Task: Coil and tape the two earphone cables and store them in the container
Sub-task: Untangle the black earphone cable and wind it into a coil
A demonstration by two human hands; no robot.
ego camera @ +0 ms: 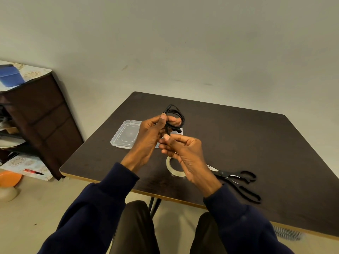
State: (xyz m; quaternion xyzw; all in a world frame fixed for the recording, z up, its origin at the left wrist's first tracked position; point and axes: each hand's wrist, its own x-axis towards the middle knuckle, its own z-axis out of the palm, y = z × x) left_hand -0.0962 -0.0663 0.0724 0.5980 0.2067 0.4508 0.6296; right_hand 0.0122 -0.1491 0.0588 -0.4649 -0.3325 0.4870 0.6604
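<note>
Black coil: the earphone cable (176, 114) is held up above the worktop (256, 140), over the near edge of the container (121, 136), wound into several loose loops.
Left hand (148, 136): clamped on the coil, with the thumb pressed across the bunched strands and the fingers behind them.
Right hand (185, 153): thumb and forefinger pinched together just under the coil, apparently on the cable's loose tail. The contact is small and partly hidden.
Weight: you can expect next to none; 1 hand carries it easily.
Stiffness: soft but springy. The loops will probably fan open if your thumb eases off.
Surface: a smooth jacket that looks likely to take tape well.
Weak spots: the earbud hanging at the coil's lower right and the joints at the ends, so avoid sharp kinks there.
Where to hold: at the crossing where all the strands bunch, leaving the far arc bare for tape.
Tape roll (171, 170): flat on the worktop under your right hand, partly hidden.
Scissors (238, 182): just right of the roll.
Container: clear, shallow plastic, flat on the worktop.
Cable 2: you cannot tell it apart here.
</note>
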